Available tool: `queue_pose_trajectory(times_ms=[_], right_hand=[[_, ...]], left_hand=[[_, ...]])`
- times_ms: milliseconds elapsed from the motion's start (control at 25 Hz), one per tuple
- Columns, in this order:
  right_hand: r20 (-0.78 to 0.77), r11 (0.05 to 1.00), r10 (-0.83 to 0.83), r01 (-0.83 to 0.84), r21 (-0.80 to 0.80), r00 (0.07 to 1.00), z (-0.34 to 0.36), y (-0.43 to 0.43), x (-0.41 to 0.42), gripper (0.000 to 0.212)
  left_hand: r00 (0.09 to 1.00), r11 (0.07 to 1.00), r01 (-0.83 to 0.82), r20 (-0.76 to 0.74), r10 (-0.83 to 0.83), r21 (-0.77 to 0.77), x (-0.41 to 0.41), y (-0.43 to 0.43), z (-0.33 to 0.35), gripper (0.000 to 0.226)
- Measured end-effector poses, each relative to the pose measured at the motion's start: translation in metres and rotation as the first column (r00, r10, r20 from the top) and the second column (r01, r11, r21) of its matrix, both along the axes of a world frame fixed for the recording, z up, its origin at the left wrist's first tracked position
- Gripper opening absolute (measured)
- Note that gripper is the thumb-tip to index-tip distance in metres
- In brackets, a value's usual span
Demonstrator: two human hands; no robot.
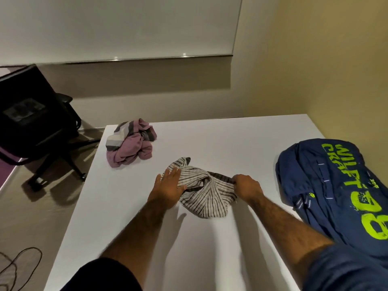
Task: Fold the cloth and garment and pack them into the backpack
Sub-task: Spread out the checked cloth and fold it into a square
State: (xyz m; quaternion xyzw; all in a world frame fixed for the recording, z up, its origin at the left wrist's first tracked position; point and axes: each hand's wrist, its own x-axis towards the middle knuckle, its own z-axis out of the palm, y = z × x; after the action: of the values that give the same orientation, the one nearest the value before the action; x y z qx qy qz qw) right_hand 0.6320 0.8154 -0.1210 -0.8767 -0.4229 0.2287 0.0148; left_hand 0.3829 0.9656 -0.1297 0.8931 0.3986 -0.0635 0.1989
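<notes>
Striped garment (204,196) is lying bunched and twisted near the middle of the white surface (210,139), not yet flattened or folded.

Left hand (170,185) is pressing flat on the garment's 9 o'clock side, fingers straight and spread, gripping nothing. Right hand (247,186) is pinching the dark band along the edge at 3 o'clock, fingers curled round it.

Handling, as a judgement: the fabric is looking thin, light and limp. It is likely to slide on the smooth surface and will not be holding a crease without being pressed. The dark band seems the firmest part to take hold of; taking both ends of it should be pulling the twist out before folding.

Pink cloth (131,143), with grey and white stripes, is sitting crumpled at 11 o'clock from the garment, well apart, near the far left corner. It is looking thicker and just as soft.

Blue backpack (336,196) is lying on its side at 3 o'clock. Whether it is open cannot be told.

Writing: lime-green lettering on the backpack is reading roughly "WILD CRAFT", partly creased, with a large number beside it, apparently "98".

Black chair (31,114) is standing on the floor at 10 o'clock; a cable (19,267) is trailing at 8 o'clock.
</notes>
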Motion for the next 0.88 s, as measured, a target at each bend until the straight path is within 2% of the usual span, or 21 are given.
queue_pose_trajectory(times_ms=[120,320,560,680,880], right_hand=[[0.044,0.999,-0.032,0.034,-0.035,0.999,-0.019,-0.002,0.006,0.03],[0.136,0.995,0.02,-0.006,-0.103,0.991,-0.037,0.021,0.008,0.033],[0.135,0.986,0.01,0.013,-0.165,0.991,-0.057,0.031,0.015,0.03],[0.186,0.991,0.101,-0.082,-0.107,0.977,-0.045,0.037,0.013,0.025],[0.295,0.928,0.291,-0.343,0.143,0.91,0.013,0.064,0.018,0.017]], left_hand=[[0.997,0.997,0.017,0.073,-0.011,-0.073,0.01,-0.001,-0.015,0.08],[0.984,0.997,0.07,0.165,-0.065,-0.029,0.028,0.011,-0.02,0.062],[0.982,0.989,0.146,0.119,-0.147,0.017,0.05,0.027,-0.016,0.058],[0.977,0.982,0.173,0.116,-0.181,0.077,0.059,0.037,-0.016,0.055],[0.942,0.976,0.179,0.265,-0.207,0.127,0.092,0.036,0.008,0.055]])
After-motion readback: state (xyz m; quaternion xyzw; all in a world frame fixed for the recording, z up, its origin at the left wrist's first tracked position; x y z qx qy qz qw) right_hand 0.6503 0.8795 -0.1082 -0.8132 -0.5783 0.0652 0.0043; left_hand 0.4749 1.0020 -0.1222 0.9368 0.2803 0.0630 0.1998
